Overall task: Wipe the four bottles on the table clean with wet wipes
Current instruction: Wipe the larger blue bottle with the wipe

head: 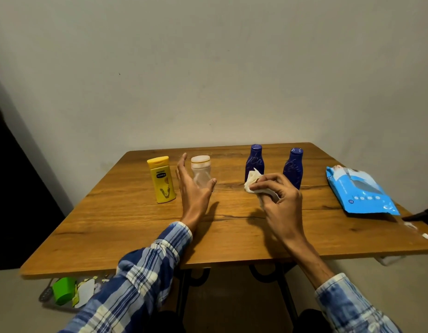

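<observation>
Clear bottle [201, 173] by spread left hand [192, 188]; wipe [252, 180] in right hand [280, 195]

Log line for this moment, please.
left hand: open, at clear bottle | right hand: grips wet wipe | yellow bottle, left blue bottle, right blue bottle: upright | wipes pack: on table

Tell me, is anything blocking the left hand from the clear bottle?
Nothing visible. The left hand is open right at the clear bottle; the yellow bottle stands aside to its left. The right hand, gripping the wet wipe, is off to the right.
</observation>
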### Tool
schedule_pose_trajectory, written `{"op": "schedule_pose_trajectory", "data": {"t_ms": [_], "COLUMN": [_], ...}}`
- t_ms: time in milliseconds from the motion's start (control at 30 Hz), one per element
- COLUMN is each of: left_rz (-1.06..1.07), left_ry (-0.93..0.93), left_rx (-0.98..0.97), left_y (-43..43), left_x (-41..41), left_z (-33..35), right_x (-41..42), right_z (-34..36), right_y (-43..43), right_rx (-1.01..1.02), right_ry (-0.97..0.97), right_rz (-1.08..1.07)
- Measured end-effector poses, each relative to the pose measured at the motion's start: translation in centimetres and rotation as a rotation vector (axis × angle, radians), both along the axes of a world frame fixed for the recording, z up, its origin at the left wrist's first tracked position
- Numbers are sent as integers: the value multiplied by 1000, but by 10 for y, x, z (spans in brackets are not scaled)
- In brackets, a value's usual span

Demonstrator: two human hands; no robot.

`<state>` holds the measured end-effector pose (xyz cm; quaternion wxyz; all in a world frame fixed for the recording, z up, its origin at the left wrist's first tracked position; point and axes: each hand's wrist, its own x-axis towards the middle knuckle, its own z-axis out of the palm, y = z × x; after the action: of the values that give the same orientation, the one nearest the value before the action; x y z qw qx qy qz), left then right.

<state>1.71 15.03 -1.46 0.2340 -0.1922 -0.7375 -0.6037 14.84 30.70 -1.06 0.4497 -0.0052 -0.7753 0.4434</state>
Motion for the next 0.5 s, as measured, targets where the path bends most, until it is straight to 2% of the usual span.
{"op": "schedule_pose_trajectory", "data": {"t_ms": [100, 167, 300, 500], "left_rz": [40, -35, -261, -394], "left_ry": [197, 205, 15, -306], "left_rx": [-43, -78, -80, -130], "left_y": [12, 26, 54, 92], "left_x": [16, 21, 20, 0], "left_z": [3, 4, 10, 11], "right_x": [4, 6, 11, 18], "right_z": [-1, -1, 0, 1], "right_y": [4, 7, 16, 28], "right_rx": [-5, -7, -20, -41], "right_ry": [12, 23, 45, 59], "right_rz": [-49, -84, -126, -137]}}
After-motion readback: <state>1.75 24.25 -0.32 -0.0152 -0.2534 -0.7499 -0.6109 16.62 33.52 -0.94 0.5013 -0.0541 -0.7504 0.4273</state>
